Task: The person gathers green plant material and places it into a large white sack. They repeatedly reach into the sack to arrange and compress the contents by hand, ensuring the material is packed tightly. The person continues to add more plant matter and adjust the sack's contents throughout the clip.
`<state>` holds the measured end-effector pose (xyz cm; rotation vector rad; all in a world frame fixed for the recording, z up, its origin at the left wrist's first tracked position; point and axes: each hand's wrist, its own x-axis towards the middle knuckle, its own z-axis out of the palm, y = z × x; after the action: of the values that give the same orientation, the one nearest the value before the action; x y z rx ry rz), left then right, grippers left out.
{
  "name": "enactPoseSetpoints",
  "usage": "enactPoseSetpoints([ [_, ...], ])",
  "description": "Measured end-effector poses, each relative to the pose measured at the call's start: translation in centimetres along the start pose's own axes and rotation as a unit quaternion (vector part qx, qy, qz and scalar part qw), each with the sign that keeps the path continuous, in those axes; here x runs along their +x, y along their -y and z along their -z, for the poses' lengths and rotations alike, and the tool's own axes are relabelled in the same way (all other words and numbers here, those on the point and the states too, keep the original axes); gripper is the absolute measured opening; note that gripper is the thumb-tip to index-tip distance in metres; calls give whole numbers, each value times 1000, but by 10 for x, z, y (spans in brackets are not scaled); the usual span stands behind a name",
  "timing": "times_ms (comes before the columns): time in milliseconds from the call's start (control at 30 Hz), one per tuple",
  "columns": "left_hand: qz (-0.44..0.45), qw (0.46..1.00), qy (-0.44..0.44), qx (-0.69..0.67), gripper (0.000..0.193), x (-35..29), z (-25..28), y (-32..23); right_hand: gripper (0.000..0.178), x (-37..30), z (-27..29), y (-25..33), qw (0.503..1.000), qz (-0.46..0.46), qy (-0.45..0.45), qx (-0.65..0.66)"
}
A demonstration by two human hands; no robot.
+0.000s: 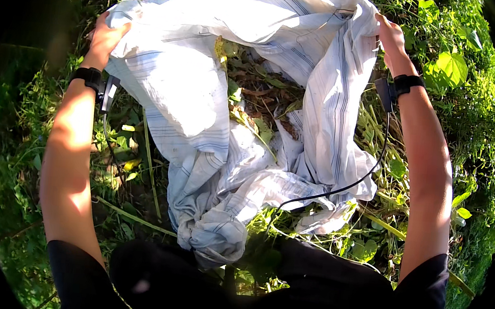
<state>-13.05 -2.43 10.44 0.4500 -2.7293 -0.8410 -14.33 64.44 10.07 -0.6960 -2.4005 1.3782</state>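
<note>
Striped cloth — bulk at five o'clock from left hand, seven from right hand — both sets of fingers clamped on it.

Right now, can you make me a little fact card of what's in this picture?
Cloth: pale, striped, bunched up near the bottom
Left hand: holding the cloth's upper left
Right hand: holding the cloth's upper right
Wristbands: black, one on each wrist
Black cable: crossing in front of the cloth
Around: green plants, sunlight and shade
</note>
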Motion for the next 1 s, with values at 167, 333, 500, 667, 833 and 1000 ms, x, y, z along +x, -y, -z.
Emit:
enactPoseSetpoints([
  [167, -11, 995, -72, 66, 84, -49, -29, 26, 54, -35, -35, -46, 920, 278, -118, -250],
  [333, -196, 976, 74, 63, 65, -149, -77, -6, 23, -90, -85, -42, 840, 490, 117, -202],
  [500, -530, 768, 304, 192, 51, -246, -115, -41, 60, -171, -156, -52, 656, 574, 400, -281],
  [667, -367, 803, 310, 351, 51, -245, -89, -39, 57, -195, -190, -76, 660, 500, 412, -379],
  [833, -197, 837, 368, 355, 34, -216, -65, -44, 23, -181, -220, -71, 753, 457, 370, -296],
  [1000, -262, 921, 262, 119, 49, -215, -127, -67, 42, -173, -250, -74, 837, 400, 287, -239],
])
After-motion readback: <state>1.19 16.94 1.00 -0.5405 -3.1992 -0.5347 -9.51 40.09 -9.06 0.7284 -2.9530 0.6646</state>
